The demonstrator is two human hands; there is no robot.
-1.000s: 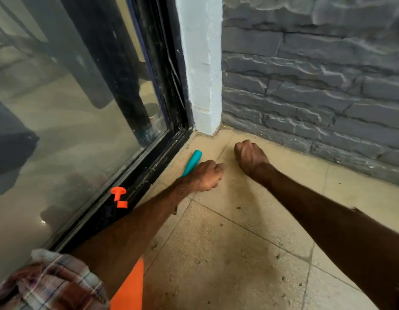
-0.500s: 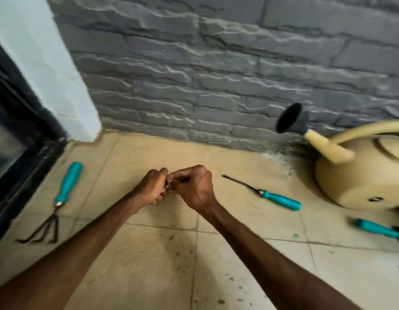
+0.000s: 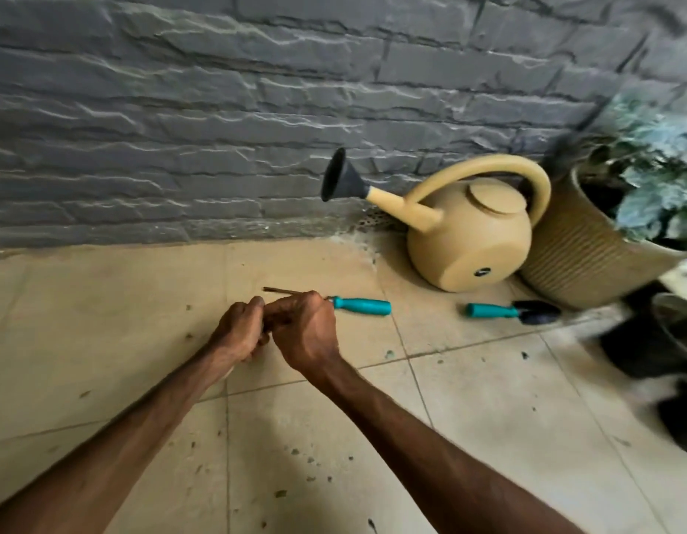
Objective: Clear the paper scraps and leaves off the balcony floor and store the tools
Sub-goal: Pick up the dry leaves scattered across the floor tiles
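My left hand (image 3: 239, 329) and my right hand (image 3: 305, 333) are closed into fists and pressed together at the knuckles, low over the beige floor tiles (image 3: 103, 341). Anything pinched between them is hidden. Just behind them lies a teal-handled tool (image 3: 361, 305); its thin metal shaft runs behind my right hand, and I cannot tell whether they touch. Farther right, a teal-handled trowel (image 3: 488, 311) with a dark blade rests on the floor. Small dark bits of debris (image 3: 280, 494) are scattered over the near tiles.
A grey stone wall (image 3: 218, 129) closes off the far side. A beige watering can (image 3: 469, 240) sits against it, spout pointing left. A ribbed beige planter (image 3: 576, 256) with leafy plant (image 3: 650, 179) leans at the right, with dark pots (image 3: 642, 341) in front.
The view has swung right from the glass door; the rake tool at the left has left the frame. My hands came together from apart and stay pressed, now overlapping the teal tool's shaft.
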